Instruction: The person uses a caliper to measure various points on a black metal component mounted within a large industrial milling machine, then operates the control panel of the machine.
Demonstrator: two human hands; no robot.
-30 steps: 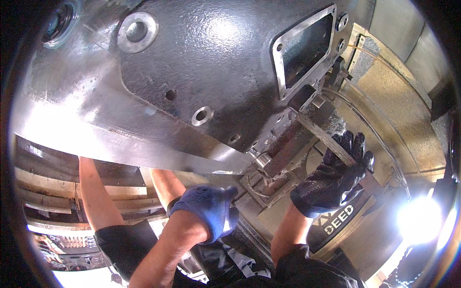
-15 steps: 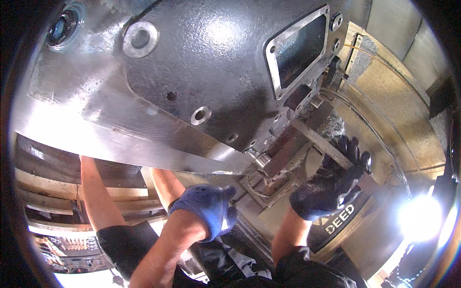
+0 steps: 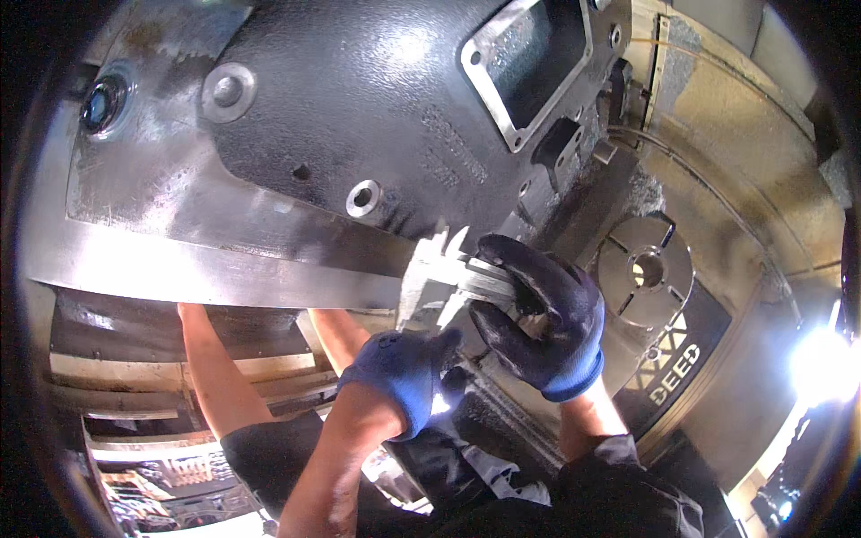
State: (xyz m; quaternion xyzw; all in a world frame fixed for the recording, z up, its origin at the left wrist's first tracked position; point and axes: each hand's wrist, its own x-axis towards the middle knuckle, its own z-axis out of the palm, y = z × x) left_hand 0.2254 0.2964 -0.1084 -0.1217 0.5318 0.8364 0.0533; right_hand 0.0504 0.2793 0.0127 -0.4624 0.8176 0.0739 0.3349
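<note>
My right hand point(image 3: 547, 314), in a black glove with a blue cuff, is closed around the beam of a metal vernier caliper point(image 3: 457, 276). The caliper's jaws point left, apart from each other, in front of the casting's lower edge. Just below the jaws is my left hand point(image 3: 399, 372), in a blue and dark glove, its fingers curled. A bright spot shows at its fingers, but what they hold, if anything, is hidden. Above both hands looms a large dark grey metal casting point(image 3: 359, 108) with round bosses and a rectangular framed opening point(image 3: 529, 72).
Another person's bare forearms point(image 3: 220, 368) reach up beneath the casting at the left. A round slotted chuck plate point(image 3: 646, 269) is at the right, by a curved tan machine wall point(image 3: 744, 152). A bright lamp point(image 3: 825, 363) glares at the lower right.
My right hand has brought the caliper left, close to my left hand, and turned its jaws into view. The round plate is now uncovered. The view has shifted slightly.
</note>
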